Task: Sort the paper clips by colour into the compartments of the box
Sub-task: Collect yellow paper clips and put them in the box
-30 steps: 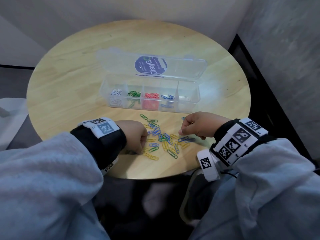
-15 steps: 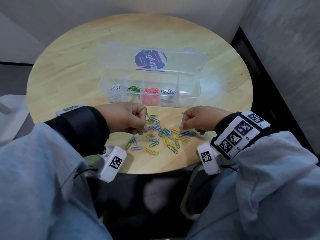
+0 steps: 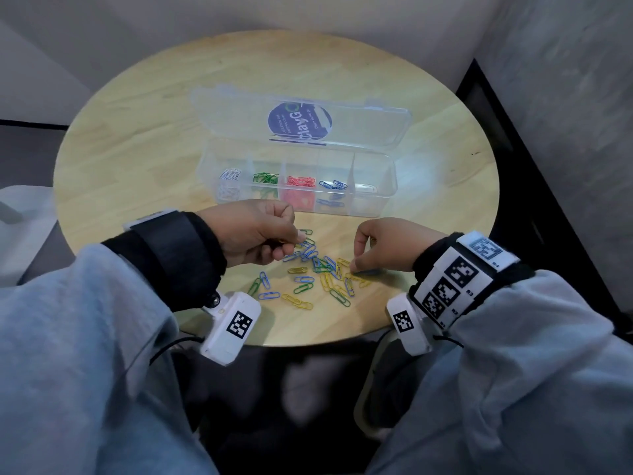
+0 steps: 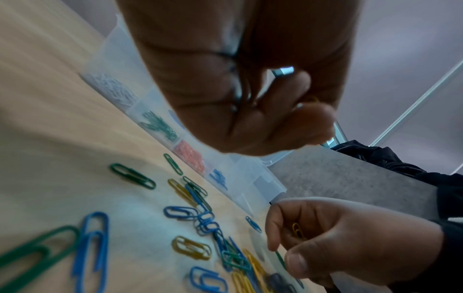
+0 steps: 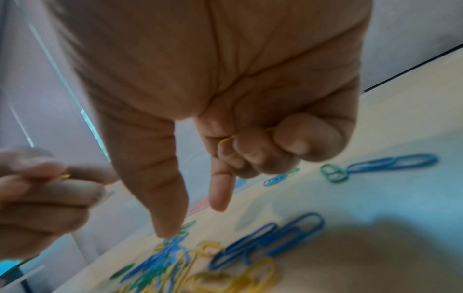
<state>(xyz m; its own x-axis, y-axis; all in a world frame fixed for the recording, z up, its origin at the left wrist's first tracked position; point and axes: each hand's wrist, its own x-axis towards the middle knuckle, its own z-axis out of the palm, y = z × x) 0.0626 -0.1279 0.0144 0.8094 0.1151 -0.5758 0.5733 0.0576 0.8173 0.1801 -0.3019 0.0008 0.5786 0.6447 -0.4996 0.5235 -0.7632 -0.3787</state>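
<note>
A clear box [image 3: 373,208] with its lid [image 3: 370,132] open holds white, green, red and blue clips in separate compartments. In front of it lies a loose pile of blue, yellow and green paper clips [image 3: 322,272]. My left hand [image 3: 297,240] hovers over the pile's left edge, fingers curled, pinching a yellow clip [image 5: 64,176]. My right hand [image 3: 356,260] reaches thumb and index finger down to the pile's right side. Its other fingers are curled round a yellow clip [image 5: 225,141].
The round wooden table [image 3: 137,159] ends just behind the pile at its near edge [image 3: 308,341]. The box's rightmost compartment [image 3: 371,186] shows no coloured clips. A dark floor strip and a grey wall [image 3: 565,132] flank the table on the right.
My left hand has lifted off the table from the pile's left side and turned palm inward. My right hand has lowered its thumb and index finger onto the pile.
</note>
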